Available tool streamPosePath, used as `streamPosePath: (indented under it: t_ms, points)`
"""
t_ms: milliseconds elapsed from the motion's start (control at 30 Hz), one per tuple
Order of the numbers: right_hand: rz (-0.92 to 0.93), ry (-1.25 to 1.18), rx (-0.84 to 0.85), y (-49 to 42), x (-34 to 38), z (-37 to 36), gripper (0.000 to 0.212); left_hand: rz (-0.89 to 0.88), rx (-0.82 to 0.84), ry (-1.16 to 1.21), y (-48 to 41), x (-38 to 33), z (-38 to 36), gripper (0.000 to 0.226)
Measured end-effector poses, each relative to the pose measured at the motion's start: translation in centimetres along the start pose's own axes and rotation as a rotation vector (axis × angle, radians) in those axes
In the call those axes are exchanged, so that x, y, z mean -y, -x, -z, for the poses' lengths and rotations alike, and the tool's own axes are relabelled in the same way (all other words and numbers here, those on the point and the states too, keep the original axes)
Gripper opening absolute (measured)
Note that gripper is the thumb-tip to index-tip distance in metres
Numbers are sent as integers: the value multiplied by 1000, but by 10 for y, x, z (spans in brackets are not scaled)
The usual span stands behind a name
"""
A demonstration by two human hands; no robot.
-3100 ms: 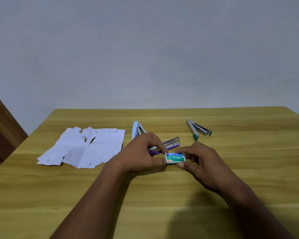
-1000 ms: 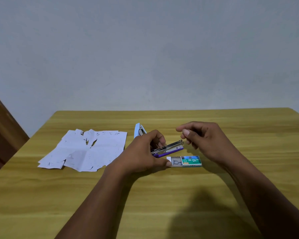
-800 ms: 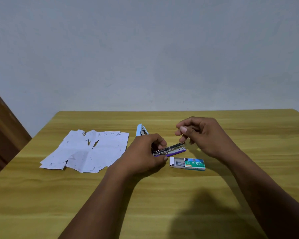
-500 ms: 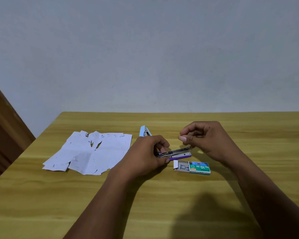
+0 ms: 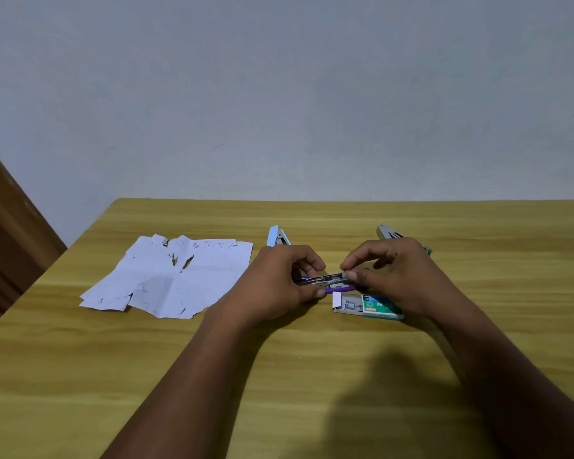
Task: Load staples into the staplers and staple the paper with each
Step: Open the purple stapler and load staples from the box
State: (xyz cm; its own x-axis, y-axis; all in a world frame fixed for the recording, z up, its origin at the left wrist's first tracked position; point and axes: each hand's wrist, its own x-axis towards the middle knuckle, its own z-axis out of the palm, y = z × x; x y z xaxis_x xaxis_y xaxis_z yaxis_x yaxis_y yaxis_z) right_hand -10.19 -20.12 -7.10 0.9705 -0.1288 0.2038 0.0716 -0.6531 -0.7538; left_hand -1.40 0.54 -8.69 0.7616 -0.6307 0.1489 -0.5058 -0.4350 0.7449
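Fingers (image 5: pixel 347 264) of right hand (image 5: pixel 408 276) lowered, now pinching purple stapler (image 5: pixel 333 279), left hand (image 5: pixel 279 279) clamped on it too

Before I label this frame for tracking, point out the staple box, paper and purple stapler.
staple box (image 5: pixel 378 305), head view, on its green label.
paper (image 5: pixel 166 276), head view, on the creased middle.
purple stapler (image 5: pixel 338 288), head view, on its purple base.

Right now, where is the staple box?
In the head view, the staple box lies on the table right of centre, just nearer than the purple stapler, beside the right hand.
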Motion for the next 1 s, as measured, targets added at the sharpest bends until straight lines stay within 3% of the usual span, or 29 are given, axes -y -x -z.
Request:
streamPosePath:
  t_ms: [300, 767, 1000]
  points:
    - [-2, -81, -14, 1, -2, -2, 11, 7, 6, -8, 1, -1, 1, 30]
    - [-6, 118, 82, 2, -4, 3, 19, 34, 13, -19, 2, -5, 3, 35]
    - [-44, 96, 3, 3, -12, 6, 19, 164, 79, -262, 11, -4, 27, 29]
